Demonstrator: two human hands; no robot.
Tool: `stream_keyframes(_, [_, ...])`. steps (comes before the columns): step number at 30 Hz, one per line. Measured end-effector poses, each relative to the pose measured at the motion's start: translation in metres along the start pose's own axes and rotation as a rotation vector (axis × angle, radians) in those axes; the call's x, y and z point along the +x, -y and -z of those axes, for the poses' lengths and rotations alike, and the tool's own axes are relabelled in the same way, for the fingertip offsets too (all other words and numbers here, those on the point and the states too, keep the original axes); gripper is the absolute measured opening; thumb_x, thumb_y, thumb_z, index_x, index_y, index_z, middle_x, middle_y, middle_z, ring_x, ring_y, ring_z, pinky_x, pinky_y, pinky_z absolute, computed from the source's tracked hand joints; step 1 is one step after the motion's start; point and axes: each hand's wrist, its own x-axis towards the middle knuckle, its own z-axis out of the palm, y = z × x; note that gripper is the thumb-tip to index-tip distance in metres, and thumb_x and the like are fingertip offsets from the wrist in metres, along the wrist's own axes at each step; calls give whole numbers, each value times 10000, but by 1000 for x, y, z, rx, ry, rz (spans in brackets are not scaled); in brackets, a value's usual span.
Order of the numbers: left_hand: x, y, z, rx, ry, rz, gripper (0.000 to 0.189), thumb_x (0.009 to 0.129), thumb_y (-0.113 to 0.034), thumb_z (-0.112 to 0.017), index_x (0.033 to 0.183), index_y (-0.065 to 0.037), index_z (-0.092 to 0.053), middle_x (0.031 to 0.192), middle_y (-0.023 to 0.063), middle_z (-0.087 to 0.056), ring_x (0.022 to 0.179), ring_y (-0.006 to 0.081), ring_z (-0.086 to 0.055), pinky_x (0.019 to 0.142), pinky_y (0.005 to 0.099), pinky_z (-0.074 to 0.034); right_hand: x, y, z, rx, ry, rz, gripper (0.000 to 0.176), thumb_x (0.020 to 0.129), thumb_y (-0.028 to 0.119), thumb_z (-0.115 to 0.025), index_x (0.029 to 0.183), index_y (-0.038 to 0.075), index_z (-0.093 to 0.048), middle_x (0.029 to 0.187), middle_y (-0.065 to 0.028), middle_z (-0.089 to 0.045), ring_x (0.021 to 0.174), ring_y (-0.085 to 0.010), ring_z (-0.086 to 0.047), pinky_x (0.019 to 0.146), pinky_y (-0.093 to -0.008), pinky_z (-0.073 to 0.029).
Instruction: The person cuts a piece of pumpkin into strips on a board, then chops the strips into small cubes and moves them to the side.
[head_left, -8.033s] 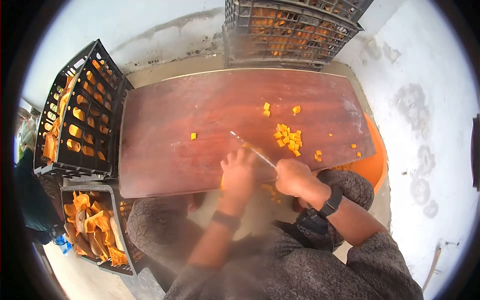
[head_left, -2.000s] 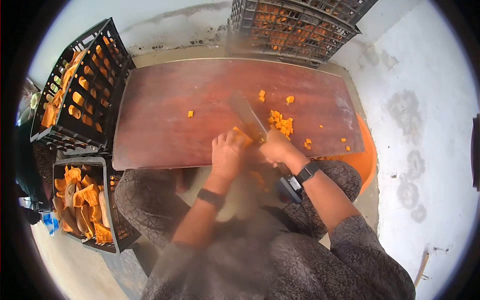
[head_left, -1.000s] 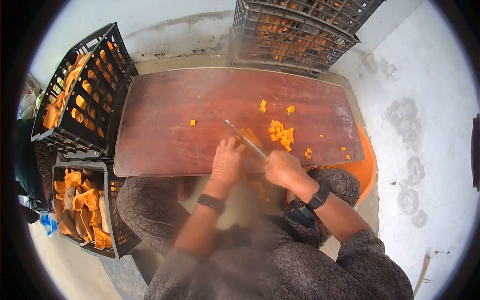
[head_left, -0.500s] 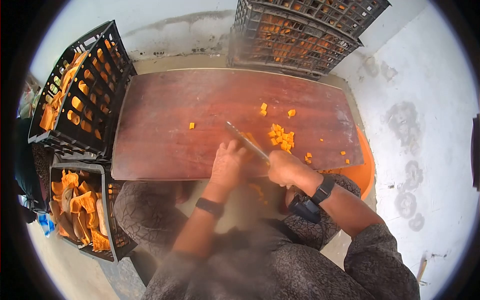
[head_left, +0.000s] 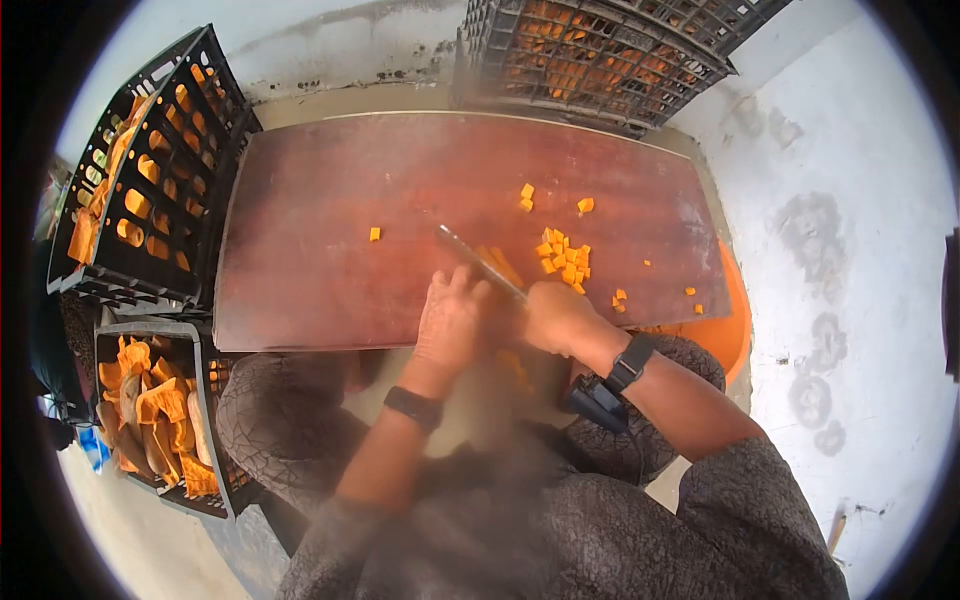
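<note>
Crate [head_left: 135, 200]: where the board [head_left: 310, 210] ends leftward, holding orange slices.
Left hand [head_left: 449, 315]: board's near side, fingers bent, hold impossible to tell.
Knife [head_left: 482, 263]: over the board, beside orange strips [head_left: 507, 267].
Right hand [head_left: 562, 318]: fingers wrapped round the knife.
Cubes [head_left: 565, 260]: clustered on the board's right half.

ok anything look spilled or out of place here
One orange cube lies alone on the left of the board, apart from the pile. Blurry orange bits past the near edge may be spilled; I cannot tell.
</note>
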Motion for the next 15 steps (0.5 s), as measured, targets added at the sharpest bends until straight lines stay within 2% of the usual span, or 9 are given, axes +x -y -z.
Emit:
stream_keyframes(3, [1,-7,7,-13,-50,-22,486,682,-139,-751,1163,-142,-682,1182,15,-626,1174,260,-492,959,457,-388,3,-9,-4,58,-26,3,248,821,133,-638,1025,9,-705,1049,-221,-690,1004,-373,-668,845,-445,-535])
stream_keyframes(6, [2,-9,12,34,-64,-141,442,685,-112,-734,1126,-137,-698,1164,38,-628,1153,264,-504,963,437,-392,3,-8,-12,3,-111,65,235,821,129,-640,1012,9,-707,1011,-217,-698,975,-374,-676,832,-448,-538])
stream_keyframes(8, [-2,-10,4,-18,-70,-18,411,673,-89,-731,1082,-131,-709,1145,50,-630,1134,265,-514,964,415,-394,1,-8,-9,13,-113,82,228,819,126,-645,1004,8,-708,992,-211,-703,963,-370,-681,825,-445,-540])
stream_keyframes(10, [-1,-13,12,2,-58,-47,416,664,-84,-736,1077,-131,-709,1137,50,-631,1134,262,-512,960,410,-395,0,-2,-1,18,-109,106,222,816,123,-649,995,6,-709,973,-204,-708,951,-366,-687,817,-443,-543])
stream_keyframes(12, [1,-15,16,19,-49,-78,421,656,-79,-741,1072,-132,-708,1128,51,-631,1134,259,-511,956,405,-396,-2,4,10,36,40,-1,225,810,139,-663,984,6,-713,951,-197,-713,928,-362,-696,799,-439,-548])
stream_keyframes(15, [2,-14,12,12,-57,-35,424,645,-73,-742,1063,-134,-709,1122,49,-635,1126,251,-506,952,407,-392,3,8,13,0,59,-35,228,813,160,-663,974,8,-716,957,-199,-713,919,-361,-700,781,-436,-552])
